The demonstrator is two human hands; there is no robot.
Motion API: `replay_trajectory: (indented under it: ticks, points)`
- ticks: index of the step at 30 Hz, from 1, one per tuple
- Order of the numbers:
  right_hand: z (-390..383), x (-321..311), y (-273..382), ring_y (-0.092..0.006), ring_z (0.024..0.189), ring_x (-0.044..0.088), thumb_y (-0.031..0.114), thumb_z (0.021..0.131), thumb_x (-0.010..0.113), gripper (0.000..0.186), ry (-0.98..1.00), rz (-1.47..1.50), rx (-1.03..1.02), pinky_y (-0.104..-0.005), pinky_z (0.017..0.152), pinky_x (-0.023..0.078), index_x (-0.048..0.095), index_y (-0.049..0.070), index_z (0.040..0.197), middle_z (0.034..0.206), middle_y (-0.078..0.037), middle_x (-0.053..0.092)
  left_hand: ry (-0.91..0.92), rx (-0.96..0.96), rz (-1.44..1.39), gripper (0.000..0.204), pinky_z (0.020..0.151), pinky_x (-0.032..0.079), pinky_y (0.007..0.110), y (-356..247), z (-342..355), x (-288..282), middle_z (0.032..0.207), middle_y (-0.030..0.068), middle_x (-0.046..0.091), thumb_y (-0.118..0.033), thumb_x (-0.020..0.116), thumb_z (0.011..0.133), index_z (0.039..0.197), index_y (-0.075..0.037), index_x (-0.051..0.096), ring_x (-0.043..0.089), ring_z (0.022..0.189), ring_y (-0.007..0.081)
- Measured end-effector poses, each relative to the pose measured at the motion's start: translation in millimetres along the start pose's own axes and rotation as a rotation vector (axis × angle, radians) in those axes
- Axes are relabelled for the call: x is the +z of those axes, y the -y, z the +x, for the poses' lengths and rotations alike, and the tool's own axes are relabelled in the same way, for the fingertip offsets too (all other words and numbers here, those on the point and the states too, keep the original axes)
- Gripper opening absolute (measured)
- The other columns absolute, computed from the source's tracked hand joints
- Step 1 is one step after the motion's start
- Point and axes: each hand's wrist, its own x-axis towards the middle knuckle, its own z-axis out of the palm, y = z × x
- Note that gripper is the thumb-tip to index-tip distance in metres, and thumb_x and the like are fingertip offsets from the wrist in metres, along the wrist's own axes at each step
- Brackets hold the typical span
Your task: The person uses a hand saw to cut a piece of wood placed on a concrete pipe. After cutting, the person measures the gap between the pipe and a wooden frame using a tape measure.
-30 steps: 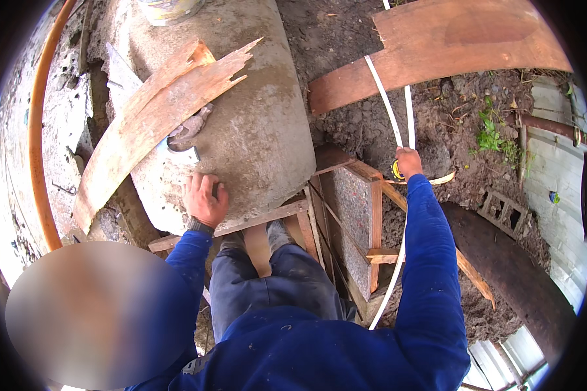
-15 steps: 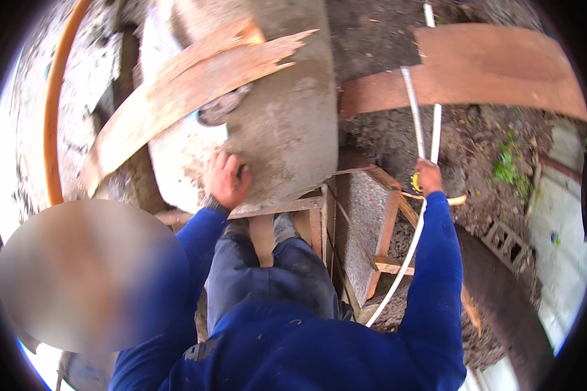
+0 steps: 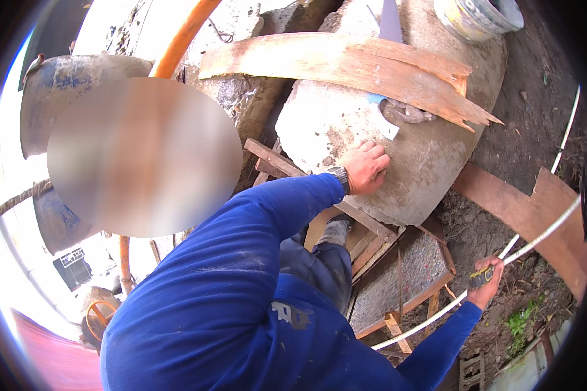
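Observation:
A yellow-and-black tape measure [image 3: 481, 278] is gripped in my right hand [image 3: 489, 290], low on the right; its blade [image 3: 546, 225] runs out past the plywood. Beside it a long thin white strip [image 3: 427, 320] passes close under the same hand and stretches to the far right. My left hand [image 3: 366, 168], with a watch [image 3: 339, 177] at the wrist, leans on a dirty grey slab [image 3: 437, 153]. Its fingers are curled under, hiding what they may hold. Just beyond it lie a white-and-blue piece [image 3: 386, 124] and a crumpled grey rag-like thing [image 3: 407, 112].
A splintered plywood strip [image 3: 332, 62] crosses the slab; a saw blade [image 3: 390, 23] and a stained bucket [image 3: 479, 18] lie farther off. Brown plywood [image 3: 525, 212] covers soil at right. A wood-framed panel [image 3: 411, 274] stands near my legs. Barrels [image 3: 36, 111] and an orange pipe [image 3: 182, 39] are left.
The view has swung leftward, bringing the saw, bucket and barrels into sight. My right hand still grips the tape measure, whose blade now bows outward. My left hand stays on the slab.

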Motion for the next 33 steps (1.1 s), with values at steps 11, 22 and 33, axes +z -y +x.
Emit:
replay_trajectory:
  ticks: [11,22,33]
  points:
    - [-81.8,98.0,-48.5,-0.0166,0.072,0.05,0.041,0.112,0.048,0.032,0.264,0.131,0.009,-0.0345,0.071,0.043,0.054,0.013,0.099,0.084,-0.004,0.05,-0.066,0.034,-0.071,0.024,0.084,0.048,0.046,7.1,-5.5,-1.8,0.098,0.0075,0.057,-0.023,0.071,0.076,0.096,-0.013,0.062,0.058,0.099,0.0292]
    - [-193.7,206.5,-69.1,-0.0181,0.069,0.056,0.037,0.111,0.052,0.033,0.216,-0.246,0.207,-0.0311,0.063,0.048,0.054,0.008,0.094,0.079,-0.007,0.057,-0.089,0.011,-0.406,0.016,0.082,0.052,0.048,20.8,-18.3,-8.6,0.095,0.0119,0.062,-0.017,0.068,0.08,0.093,-0.009,0.064,0.062,0.096,0.034]
    - [-264.3,275.7,-87.8,-0.0152,0.07,0.061,0.03,0.106,0.057,0.035,0.53,-1.015,0.365,-0.0319,0.068,0.049,0.065,0.002,0.086,0.078,-0.008,0.065,0.298,-0.058,-0.56,0.015,0.077,0.054,0.05,112.7,-237.0,-104.5,0.092,0.0155,0.068,-0.019,0.064,0.086,0.096,-0.007,0.064,0.068,0.089,0.0397]
